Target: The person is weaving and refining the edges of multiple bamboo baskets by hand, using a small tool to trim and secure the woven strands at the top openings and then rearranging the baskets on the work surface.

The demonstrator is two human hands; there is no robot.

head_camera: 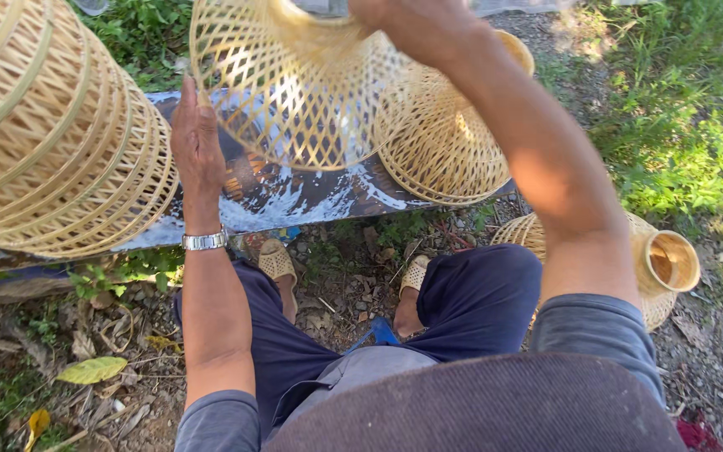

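Both hands up on the pale, bell-shaped woven bamboo basket (294,84), held high at twelve o'clock!
Left hand (197,138) lies flat, fingers straight, against its rim at nine o'clock; right hand (412,25) clamps its narrow top, forearm stretched out, grip closed on the weave.

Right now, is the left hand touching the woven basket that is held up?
Touching. The head view shows the left hand pressed flat against the rim of the woven basket.
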